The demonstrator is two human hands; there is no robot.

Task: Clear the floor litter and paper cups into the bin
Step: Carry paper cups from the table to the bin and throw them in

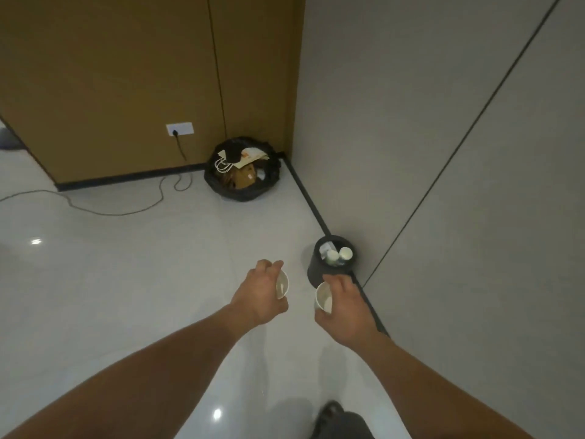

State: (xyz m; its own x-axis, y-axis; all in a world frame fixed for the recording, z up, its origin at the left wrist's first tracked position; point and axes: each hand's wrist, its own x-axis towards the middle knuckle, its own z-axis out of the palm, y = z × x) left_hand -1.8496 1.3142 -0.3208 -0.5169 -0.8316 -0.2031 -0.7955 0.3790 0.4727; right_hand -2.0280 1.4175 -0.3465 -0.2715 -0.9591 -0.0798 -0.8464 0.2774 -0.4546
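Note:
My left hand (259, 294) grips a white paper cup (282, 285), its mouth turned to the right. My right hand (346, 308) grips a second white paper cup (324, 298), mouth facing up and left. Both hands hover over the floor just short of a small dark round bin (316, 264) that stands against the grey wall. Inside that bin lie two white cups (345, 253) and some pale litter. A larger bin with a black bag (221, 182) stands in the far corner, filled with brown paper bags and wrappers.
A thin cable (126, 212) runs from a wall socket (179, 128) across the glossy white floor (126, 280) at the left. Grey wall panels (459, 153) close the right side, brown panels the back. My foot (332, 413) shows at the bottom.

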